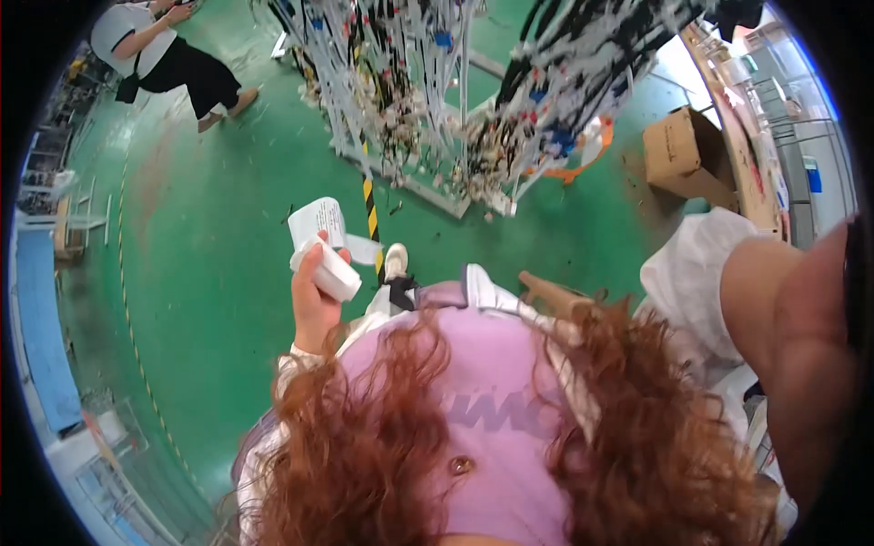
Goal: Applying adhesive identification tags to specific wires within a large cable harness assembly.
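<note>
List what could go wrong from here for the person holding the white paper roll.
1. The left hand pinches the white paper roll with its printed strip unwound and loose; the strip might snag or tear.
2. The rack of hanging cables stands just ahead, with scraps on the green floor at its base: a possible trip or tangle.
3. The right hand is out of view, so it may not steady the roll.

The left hand [314,300] grips a small white label printer [326,273] above the green floor [218,300].
</note>
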Tool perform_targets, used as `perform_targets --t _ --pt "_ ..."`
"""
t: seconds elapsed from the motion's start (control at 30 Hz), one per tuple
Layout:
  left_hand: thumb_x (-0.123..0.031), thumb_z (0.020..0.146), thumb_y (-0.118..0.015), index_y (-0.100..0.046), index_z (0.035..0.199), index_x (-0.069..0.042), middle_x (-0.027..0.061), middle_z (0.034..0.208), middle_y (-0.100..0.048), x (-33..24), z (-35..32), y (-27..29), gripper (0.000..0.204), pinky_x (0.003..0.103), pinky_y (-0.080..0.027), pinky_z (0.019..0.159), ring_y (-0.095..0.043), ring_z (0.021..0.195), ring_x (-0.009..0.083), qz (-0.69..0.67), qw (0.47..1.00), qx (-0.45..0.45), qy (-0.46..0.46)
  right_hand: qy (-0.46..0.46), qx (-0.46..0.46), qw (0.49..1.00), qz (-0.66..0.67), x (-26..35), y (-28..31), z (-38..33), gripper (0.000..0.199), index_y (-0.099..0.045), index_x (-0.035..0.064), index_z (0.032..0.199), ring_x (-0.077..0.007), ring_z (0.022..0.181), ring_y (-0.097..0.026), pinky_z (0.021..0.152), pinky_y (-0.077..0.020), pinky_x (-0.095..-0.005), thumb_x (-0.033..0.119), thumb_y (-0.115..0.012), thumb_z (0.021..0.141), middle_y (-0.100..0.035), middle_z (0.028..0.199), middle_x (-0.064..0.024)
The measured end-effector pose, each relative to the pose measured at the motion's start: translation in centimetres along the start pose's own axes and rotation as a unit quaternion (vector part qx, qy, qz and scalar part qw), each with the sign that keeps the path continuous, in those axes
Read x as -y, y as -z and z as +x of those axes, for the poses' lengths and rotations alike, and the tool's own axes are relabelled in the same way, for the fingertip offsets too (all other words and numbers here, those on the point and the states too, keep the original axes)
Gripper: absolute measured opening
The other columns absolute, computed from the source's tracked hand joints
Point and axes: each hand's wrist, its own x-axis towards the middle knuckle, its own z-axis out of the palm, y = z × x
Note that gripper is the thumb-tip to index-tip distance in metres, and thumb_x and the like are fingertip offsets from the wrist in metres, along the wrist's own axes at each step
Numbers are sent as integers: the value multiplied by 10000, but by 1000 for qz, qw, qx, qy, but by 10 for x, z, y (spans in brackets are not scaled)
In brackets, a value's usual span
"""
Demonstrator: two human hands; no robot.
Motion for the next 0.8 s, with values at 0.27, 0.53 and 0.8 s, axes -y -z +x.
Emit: perform_targets --t 0.27,0.53,0.8 --pt "-236 668 -664 -521 1130 35 79 876 -571 -63 60 -19 555 280 -497 609 -590 669 160 150 974 170 -6 94 8 962 -255 40 -107 19 424 -507 -47 1113 -218 893 -558 827 -419 -320 215 -606 794 -573 961 -117" --pt "-140 578 -614 -542 1118 49 60 749 -607 -157 102 -76 577 256 -468 680 -606 692 148 282 868 408 27 -107 95 907 -395 42 -160 20 441 -492 -46 1145 -221 956 -560 860 -415 -321 245 -594 830 -577 992 -129" --pt "-209 711 -636 -396 1267 -12 99 971 -580 -150 106 -117 637 265 -488 577 -601 689 165 173 849 488 102 -404 -38 872 273 -7 -274 -50 595 -245 83 1360 -120 912 -550 772 -448 -264 69 -557 853 -580 1015 -106"
